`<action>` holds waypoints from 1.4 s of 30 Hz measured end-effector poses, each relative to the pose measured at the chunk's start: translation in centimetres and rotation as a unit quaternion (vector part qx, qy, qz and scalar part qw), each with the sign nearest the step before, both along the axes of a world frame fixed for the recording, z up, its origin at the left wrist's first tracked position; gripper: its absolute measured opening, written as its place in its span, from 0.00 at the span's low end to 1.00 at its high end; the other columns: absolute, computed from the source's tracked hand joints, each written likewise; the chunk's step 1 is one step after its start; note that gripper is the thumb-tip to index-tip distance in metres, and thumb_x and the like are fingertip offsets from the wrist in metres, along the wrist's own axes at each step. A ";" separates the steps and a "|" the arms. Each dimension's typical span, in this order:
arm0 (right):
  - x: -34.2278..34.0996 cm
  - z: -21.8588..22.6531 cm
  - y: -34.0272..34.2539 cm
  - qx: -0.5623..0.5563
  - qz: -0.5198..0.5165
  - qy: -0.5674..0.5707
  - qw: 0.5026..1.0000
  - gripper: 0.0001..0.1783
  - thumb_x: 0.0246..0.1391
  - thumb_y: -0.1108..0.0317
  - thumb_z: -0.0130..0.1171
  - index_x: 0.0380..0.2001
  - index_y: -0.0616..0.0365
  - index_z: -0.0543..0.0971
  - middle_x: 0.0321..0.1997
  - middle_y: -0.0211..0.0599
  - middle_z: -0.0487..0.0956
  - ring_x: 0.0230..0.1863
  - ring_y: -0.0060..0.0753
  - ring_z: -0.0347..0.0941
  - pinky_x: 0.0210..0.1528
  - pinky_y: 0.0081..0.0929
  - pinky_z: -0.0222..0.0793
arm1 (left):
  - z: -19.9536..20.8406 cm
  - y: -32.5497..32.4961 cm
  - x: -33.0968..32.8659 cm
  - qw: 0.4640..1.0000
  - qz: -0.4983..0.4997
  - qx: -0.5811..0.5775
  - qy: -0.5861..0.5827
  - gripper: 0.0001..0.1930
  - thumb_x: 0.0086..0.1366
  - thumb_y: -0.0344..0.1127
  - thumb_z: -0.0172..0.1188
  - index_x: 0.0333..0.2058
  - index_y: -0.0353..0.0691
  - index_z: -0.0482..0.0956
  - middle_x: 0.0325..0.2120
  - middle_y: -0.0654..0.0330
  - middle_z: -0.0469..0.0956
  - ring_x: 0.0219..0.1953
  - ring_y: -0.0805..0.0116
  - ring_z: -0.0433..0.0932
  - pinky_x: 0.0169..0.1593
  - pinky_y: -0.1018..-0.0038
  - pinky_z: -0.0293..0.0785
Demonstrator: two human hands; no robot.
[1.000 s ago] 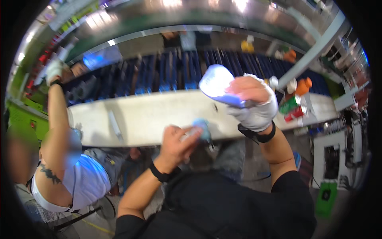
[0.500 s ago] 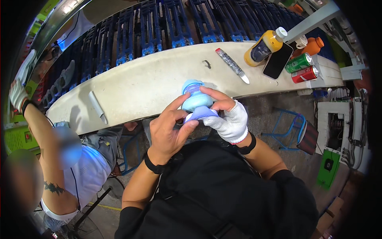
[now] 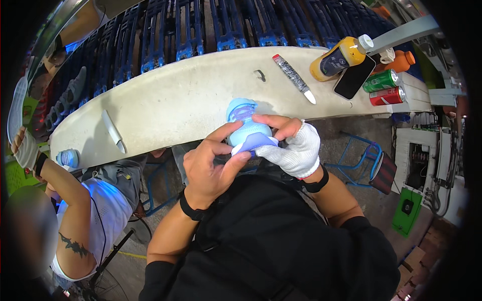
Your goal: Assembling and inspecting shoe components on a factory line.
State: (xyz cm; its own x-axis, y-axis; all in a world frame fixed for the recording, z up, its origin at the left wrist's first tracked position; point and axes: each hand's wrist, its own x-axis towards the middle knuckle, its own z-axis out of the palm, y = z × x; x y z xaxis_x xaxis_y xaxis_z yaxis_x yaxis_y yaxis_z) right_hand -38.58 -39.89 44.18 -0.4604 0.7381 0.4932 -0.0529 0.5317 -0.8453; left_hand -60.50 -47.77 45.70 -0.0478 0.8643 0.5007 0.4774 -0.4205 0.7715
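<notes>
A light blue shoe [image 3: 245, 133] with purple laces is held just over the table's near edge, toe toward me. A lavender sole piece [image 3: 254, 142] lies at its toe end, between my thumbs. My left hand [image 3: 208, 168], bare, is closed on the left side of the shoe, forefinger on the upper and thumb on the sole piece. My right hand [image 3: 296, 148], in a white glove with bare fingertips, grips the other side the same way. How firmly the sole piece joins the toe I cannot tell.
On the white table [image 3: 181, 95] lie a patterned, white-tipped tool [image 3: 294, 80], a dark scrap [image 3: 260, 75], a pale blade-like piece [image 3: 113, 131], a juice bottle [image 3: 339, 57], a phone [image 3: 354, 78] and cans [image 3: 380, 80]. Blue conveyor slats [image 3: 226, 30] run behind. A co-worker [image 3: 95, 210] sits left.
My view has shifted slightly; both hands keep their grip on the shoe and sole piece. The co-worker's arm has lowered, and another light blue shoe now shows at the table's left end.
</notes>
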 end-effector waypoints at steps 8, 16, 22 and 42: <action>-3.4 -2.9 -0.2 0.038 -0.056 0.073 0.995 0.29 0.46 0.60 0.90 0.24 0.54 0.72 0.56 0.48 0.89 0.43 0.44 0.90 0.43 0.36 0.85 | 1.4 0.0 -3.2 0.997 -0.042 -0.061 0.034 0.19 0.64 0.33 0.81 0.36 0.37 0.73 0.52 0.42 0.89 0.42 0.56 0.93 0.45 0.71 0.88; -4.6 -2.4 -1.3 0.110 -0.026 -0.063 0.992 0.21 0.49 0.54 0.83 0.34 0.53 0.80 0.62 0.41 0.83 0.42 0.51 0.87 0.43 0.42 0.83 | 6.7 2.1 -4.1 0.938 -0.059 -0.176 0.292 0.56 0.46 0.61 0.86 0.70 0.36 0.76 0.56 0.45 0.86 0.49 0.45 0.89 0.50 0.58 0.87; -2.2 -4.2 -0.7 0.062 -0.064 -0.188 0.978 0.22 0.48 0.50 0.81 0.36 0.54 0.85 0.64 0.40 0.84 0.37 0.46 0.86 0.39 0.40 0.82 | 5.2 0.9 -5.4 0.954 -0.032 -0.188 0.231 0.46 0.48 0.60 0.85 0.60 0.36 0.86 0.56 0.41 0.86 0.54 0.42 0.89 0.56 0.59 0.87; 1.5 3.5 0.0 0.064 0.018 -0.065 0.996 0.48 0.42 0.54 0.90 0.64 0.57 0.78 0.64 0.47 0.84 0.65 0.53 0.82 0.66 0.44 0.77 | -0.4 0.8 1.1 0.991 -0.038 0.050 0.115 0.29 0.50 0.21 0.82 0.52 0.35 0.81 0.46 0.45 0.85 0.49 0.45 0.87 0.50 0.61 0.86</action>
